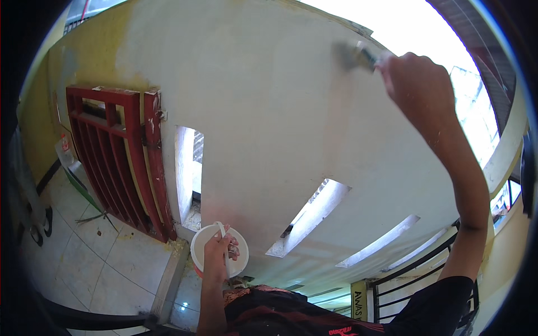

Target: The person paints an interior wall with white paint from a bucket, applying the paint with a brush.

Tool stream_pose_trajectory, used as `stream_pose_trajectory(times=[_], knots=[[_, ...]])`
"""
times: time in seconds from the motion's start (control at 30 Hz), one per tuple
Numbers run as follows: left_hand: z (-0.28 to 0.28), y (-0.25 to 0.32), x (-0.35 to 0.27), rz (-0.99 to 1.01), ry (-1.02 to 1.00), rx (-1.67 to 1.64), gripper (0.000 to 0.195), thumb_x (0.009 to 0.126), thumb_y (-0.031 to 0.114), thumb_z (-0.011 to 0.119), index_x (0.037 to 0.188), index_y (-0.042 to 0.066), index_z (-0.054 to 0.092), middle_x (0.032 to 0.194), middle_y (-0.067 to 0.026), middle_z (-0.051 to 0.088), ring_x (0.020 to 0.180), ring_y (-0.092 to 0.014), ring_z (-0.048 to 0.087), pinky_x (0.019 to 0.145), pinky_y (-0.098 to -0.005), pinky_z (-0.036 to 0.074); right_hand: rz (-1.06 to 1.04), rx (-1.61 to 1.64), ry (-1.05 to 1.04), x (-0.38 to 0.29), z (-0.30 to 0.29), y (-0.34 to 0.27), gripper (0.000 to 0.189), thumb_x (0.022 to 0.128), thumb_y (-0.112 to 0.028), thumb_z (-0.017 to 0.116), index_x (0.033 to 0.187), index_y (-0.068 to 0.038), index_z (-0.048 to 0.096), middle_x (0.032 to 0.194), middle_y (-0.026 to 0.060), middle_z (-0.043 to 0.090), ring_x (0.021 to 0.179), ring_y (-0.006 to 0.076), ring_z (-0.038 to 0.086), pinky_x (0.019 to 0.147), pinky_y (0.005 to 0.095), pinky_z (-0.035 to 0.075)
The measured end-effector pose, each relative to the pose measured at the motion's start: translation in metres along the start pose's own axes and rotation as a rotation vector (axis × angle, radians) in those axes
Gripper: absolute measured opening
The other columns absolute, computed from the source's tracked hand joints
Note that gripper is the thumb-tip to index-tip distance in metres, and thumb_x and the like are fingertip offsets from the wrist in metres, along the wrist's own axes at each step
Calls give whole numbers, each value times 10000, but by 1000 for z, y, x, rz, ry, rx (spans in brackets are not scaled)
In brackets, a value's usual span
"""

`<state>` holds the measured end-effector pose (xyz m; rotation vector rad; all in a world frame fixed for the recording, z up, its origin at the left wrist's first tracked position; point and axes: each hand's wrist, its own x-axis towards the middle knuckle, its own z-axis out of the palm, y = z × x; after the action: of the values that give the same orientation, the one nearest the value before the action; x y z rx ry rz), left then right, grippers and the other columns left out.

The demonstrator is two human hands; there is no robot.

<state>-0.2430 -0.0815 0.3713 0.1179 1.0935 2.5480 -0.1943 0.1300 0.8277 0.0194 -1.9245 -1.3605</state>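
My right hand [416,84] is raised high at the upper right and grips the handle of a paintbrush [361,54]. Motion blurs the brush; its bristles are against the upper part of a pale, painted wall [260,105], near the top edge. Low in front of me, my left hand [219,254] holds a white plastic bucket [198,248] by its handle. Whitish paint is visible inside, and white smears mark the fingers of that hand. Slanted slot openings [309,218] cut through the wall to the right of the bucket.
A red slatted gate [113,159] stands left of the wall, beside a yellow unpainted section [98,54]. A plastic bottle [66,149] is behind it. Grey cloth and dark sandals [42,229] show at far left. A low ledge [170,273] borders the tiles. Black metal railing [403,285] runs at lower right.
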Motion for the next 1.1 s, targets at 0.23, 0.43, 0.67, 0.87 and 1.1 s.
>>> stream_pose_trajectory(times=[0.23,0.43,0.67,0.87,1.1], knots=[[-7,-7,1,18,-64,-9,554,1000,218,584,1431,-97,434,882,-98,611,656,-147,605,563,-256,463,-253,-51,-256,-53,8,-63,277,882,-103,610,1141,-20,663,647,66,620,545,239,662,460,368,500],[-14,-11,3,22,-52,-64,524,1009,238,571,1408,-83,459,875,-99,615,663,-152,608,579,-260,462,-399,470,-354,-117,70,-128,191,865,-185,657,1033,-94,646,611,57,622,539,238,666,467,374,489],[-16,-5,-1,37,13,-40,488,1024,265,558,1380,-60,485,871,-95,627,673,-147,611,600,-258,463,93,1186,-314,-192,106,-168,226,957,-265,663,1021,-68,755,670,108,674,509,268,617,501,354,458],[-23,1,0,59,58,39,482,1036,258,546,1392,-59,475,871,-87,626,682,-150,618,622,-264,485,768,2020,-865,-310,116,-283,286,1003,-249,638,1001,15,748,649,-64,519,590,36,448,526,236,347],[-13,24,0,76,120,213,464,1039,298,561,1362,-33,525,855,-67,624,658,-135,622,607,-266,495,859,2238,-902,-349,93,-370,224,1029,-216,598,1098,-5,627,727,-42,515,633,41,454,545,228,349]])
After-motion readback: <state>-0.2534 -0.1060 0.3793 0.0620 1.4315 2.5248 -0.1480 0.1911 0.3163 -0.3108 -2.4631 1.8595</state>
